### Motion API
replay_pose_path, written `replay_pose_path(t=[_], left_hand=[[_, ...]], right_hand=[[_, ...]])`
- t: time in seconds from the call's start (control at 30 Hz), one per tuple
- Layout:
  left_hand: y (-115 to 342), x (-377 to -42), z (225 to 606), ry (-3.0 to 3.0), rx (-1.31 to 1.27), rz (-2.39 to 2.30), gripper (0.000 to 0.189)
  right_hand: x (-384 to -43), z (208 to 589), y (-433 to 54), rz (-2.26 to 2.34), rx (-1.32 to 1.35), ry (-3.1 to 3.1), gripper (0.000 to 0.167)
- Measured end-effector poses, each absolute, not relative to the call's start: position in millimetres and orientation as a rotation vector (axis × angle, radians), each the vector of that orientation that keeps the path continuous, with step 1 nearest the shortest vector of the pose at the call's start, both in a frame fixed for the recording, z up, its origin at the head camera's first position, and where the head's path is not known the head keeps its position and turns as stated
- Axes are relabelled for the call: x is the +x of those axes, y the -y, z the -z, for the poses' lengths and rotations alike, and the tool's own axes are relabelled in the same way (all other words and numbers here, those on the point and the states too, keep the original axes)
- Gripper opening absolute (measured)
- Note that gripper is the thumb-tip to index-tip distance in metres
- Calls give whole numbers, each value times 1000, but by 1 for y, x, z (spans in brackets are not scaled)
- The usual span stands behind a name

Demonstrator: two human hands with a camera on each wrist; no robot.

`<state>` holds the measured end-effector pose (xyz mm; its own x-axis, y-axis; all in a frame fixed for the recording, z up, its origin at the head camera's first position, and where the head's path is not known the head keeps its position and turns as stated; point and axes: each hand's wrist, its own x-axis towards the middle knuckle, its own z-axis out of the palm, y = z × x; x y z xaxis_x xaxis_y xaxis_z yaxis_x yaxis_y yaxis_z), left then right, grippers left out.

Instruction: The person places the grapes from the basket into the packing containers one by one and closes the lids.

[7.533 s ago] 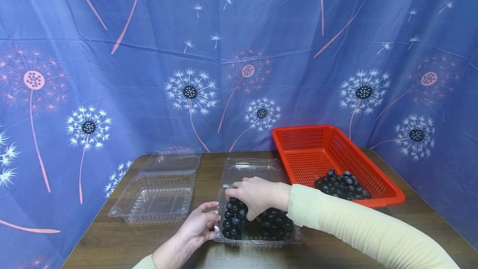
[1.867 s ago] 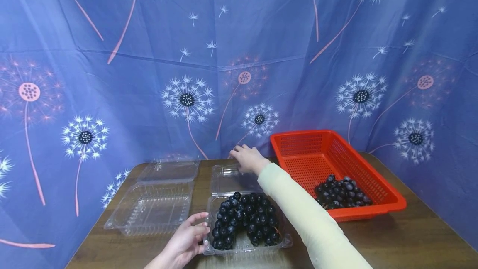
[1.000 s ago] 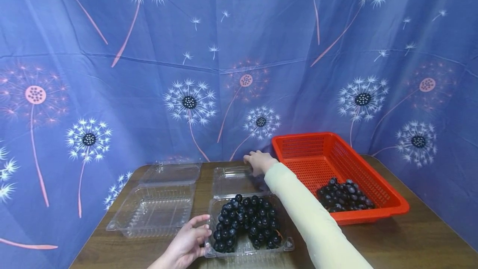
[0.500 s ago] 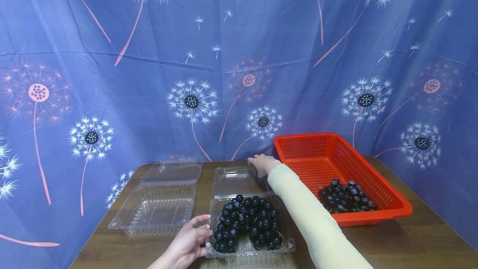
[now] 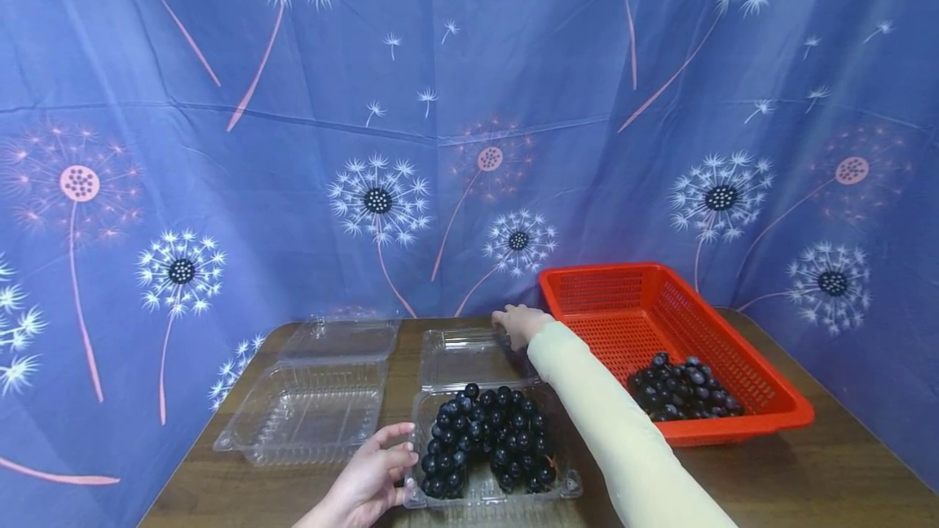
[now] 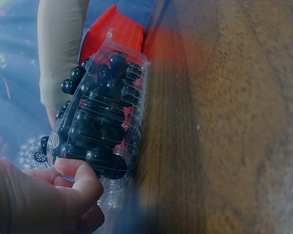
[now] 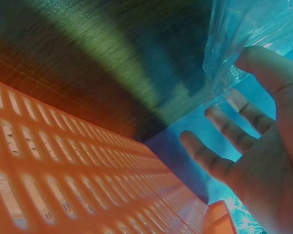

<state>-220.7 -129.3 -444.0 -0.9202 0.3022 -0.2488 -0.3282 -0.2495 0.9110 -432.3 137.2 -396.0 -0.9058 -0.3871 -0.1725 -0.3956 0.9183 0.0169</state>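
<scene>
A clear plastic clamshell (image 5: 487, 499) stands on the table, its base heaped with dark grapes (image 5: 506, 434). My left hand (image 5: 370, 475) pinches the left rim; in the left wrist view the thumb and curled fingers (image 6: 80, 183) meet at the rim. The hinged lid (image 5: 469, 361) lies folded back on the table. At the lid's far right corner is my right hand (image 5: 521, 324), palm down. The right wrist view shows its thumb (image 7: 263, 68) overlapping the lid edge (image 7: 219, 53), while the other fingers stretch out spread apart beside the corner.
A second, empty clamshell (image 5: 308, 414) lies open on the left. The red slotted basket (image 5: 734, 349) sits at the right, close beside my right hand, with more grapes (image 5: 682, 389) in its near end. A blue dandelion-print cloth (image 5: 293, 104) hangs behind the wooden table (image 5: 807, 471).
My right hand has left the grapes in the clamshell and reached to the lid's far end, then slid slightly right. The left hand stays at the rim; the clamshell sits slightly further left.
</scene>
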Motion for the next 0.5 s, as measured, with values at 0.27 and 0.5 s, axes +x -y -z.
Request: replay_pose_path(t=[0.27,0.5], left_hand=[[128,-220,443,-1635,-58,-2220,46],[128,-220,443,-1631,-68,-2231,45]], right_hand=[[-430,391,-137,-100,-598,-2904,52],[-429,389,-136,-139,-583,-2892,51]])
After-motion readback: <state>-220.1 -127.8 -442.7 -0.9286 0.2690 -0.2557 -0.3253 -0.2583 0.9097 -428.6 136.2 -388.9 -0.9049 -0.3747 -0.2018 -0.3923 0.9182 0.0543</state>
